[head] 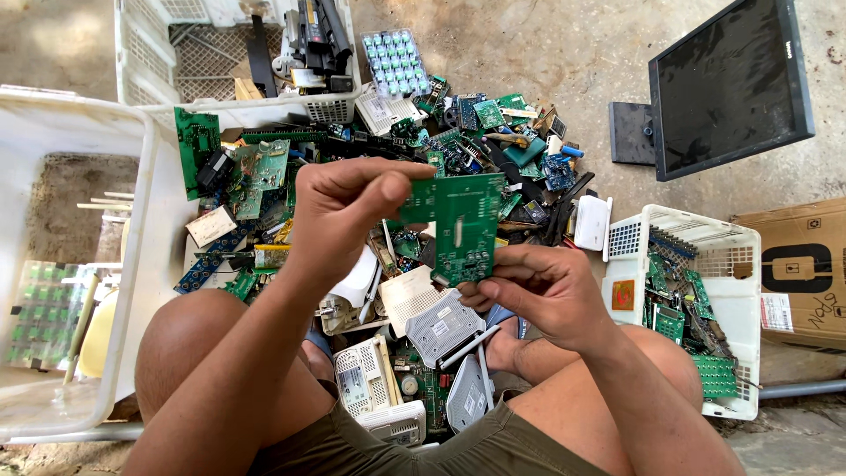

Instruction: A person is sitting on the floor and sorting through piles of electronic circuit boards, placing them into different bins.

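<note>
left hand (pixel 339 207): pinching the top left corner of a flat green L-shaped circuit board (pixel 458 225); thumb on top
right hand (pixel 538 291): gripping the board's bottom edge with the fingertips, looks like a light hold
board: held up between the knees, over a heap of scrap boards and white plastic router shells (pixel 441 326)
right side: white plastic crate (pixel 740 242) holding more green boards; black flat monitor (pixel 731 79) lying behind it

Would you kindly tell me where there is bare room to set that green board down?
Bare concrete lies between the scrap pile and the monitor. The left tub has open floor. The pile between the knees and the right basket of boards are crowded. Both hands hold the green board.
</note>
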